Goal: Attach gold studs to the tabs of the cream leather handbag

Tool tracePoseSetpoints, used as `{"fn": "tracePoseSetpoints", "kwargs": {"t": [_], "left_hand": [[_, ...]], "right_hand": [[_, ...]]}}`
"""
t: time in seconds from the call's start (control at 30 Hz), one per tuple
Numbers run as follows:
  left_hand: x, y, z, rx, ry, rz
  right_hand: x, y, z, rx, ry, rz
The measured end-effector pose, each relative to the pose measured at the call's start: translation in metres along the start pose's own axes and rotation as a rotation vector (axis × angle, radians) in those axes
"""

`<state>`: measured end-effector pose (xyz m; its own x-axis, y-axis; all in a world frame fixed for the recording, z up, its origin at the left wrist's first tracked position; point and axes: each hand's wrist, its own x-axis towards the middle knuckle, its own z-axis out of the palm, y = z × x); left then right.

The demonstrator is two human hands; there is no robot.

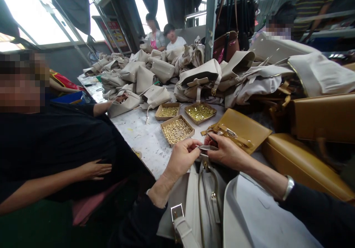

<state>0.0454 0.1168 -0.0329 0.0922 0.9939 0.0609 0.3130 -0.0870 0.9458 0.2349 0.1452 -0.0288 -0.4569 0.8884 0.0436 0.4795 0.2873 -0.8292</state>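
A light grey handbag (191,200) lies open in front of me, its brass zip (200,203) and a buckled strap (183,227) facing up. My left hand (181,157) pinches a small grey leather tab (206,148) at the bag's far end between thumb and fingertips. Closed on the same tab from the other side is my right hand (229,151), with a thin dark thing between its fingers that I cannot make out. Just beyond my hands stand shallow cardboard trays of small gold-coloured metal parts, the nearest tray (191,132) among them.
Grey bags (163,70) are heaped along the back of the table (130,129). Mustard-coloured bags (310,166) lie at the right, one flat bag (244,126) close to my right hand. On the left sits a co-worker (55,140), one hand on a grey bag. Other people work farther back.
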Motion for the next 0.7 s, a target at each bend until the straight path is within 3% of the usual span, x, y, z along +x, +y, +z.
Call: {"fn": "tracePoseSetpoints", "kwargs": {"t": [0.17,0.33,0.5,0.7], "left_hand": [[-0.008,0.007,-0.005,0.103,-0.082,0.087],[-0.005,0.01,-0.005,0.246,-0.049,0.136],[0.0,0.014,-0.005,0.328,-0.102,0.185],[-0.004,0.029,0.002,0.743,-0.095,0.24]], "right_hand": [[-0.001,-0.003,-0.001,-0.003,0.005,0.008],[0.0,-0.005,0.001,-0.096,0.04,-0.003],[-0.001,-0.007,0.001,-0.141,0.063,-0.013],[-0.001,-0.007,0.0,-0.14,0.047,0.026]]}}
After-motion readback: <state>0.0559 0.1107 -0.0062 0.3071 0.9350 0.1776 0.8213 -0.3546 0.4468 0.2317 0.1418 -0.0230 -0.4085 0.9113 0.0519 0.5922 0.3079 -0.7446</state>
